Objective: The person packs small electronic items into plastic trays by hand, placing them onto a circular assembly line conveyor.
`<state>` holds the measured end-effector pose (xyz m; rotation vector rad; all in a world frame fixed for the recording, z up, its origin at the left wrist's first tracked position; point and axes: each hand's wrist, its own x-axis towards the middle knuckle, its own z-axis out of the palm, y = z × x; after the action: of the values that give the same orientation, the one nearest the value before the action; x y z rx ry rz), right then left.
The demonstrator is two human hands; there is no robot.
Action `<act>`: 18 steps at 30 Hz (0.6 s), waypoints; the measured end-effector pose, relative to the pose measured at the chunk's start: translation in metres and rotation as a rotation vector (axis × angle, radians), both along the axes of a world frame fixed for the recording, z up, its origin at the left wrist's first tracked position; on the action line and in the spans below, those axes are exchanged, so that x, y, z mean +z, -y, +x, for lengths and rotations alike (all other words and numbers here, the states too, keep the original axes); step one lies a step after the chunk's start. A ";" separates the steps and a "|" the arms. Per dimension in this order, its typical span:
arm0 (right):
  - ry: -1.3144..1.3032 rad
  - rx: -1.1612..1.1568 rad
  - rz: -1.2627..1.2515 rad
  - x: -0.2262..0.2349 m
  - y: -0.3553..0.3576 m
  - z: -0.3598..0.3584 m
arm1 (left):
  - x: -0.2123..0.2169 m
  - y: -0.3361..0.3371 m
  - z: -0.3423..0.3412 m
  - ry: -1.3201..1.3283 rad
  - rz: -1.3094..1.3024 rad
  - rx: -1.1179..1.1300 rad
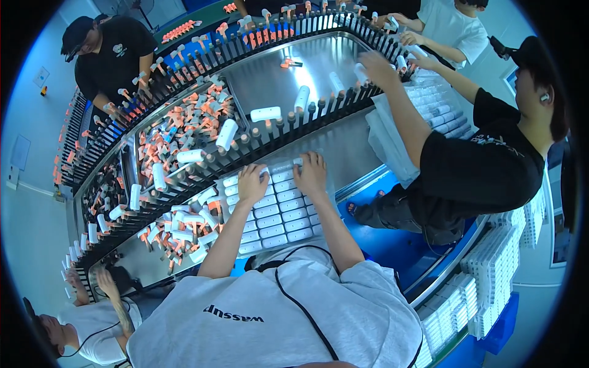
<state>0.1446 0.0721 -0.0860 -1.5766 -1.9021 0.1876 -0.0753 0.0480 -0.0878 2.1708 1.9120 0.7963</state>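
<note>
Many loose parts (183, 235) left of white cases (295, 214)

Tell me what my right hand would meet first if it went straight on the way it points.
Past the pack of white pieces under it, your right hand would probably meet the row of black pegs first; their height relative to it is unclear.

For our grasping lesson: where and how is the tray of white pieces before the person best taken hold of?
The tray is probably best gripped by opposite side edges, reaching from the near side: left hand on the left edge, right hand on the right. It is broad and holds rows of white pieces, so this should keep it level.
</note>
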 end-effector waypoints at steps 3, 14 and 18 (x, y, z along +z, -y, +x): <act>-0.001 0.001 0.008 0.000 0.000 0.000 | 0.000 -0.001 -0.001 -0.014 -0.009 0.008; -0.007 0.004 0.004 0.002 0.001 0.000 | 0.003 0.001 0.000 -0.006 -0.004 0.005; -0.013 0.008 -0.035 0.000 0.000 0.001 | 0.005 0.002 0.001 0.009 -0.012 0.001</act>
<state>0.1454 0.0718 -0.0858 -1.5869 -1.9051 0.2358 -0.0745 0.0465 -0.0829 2.1560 1.9087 0.7916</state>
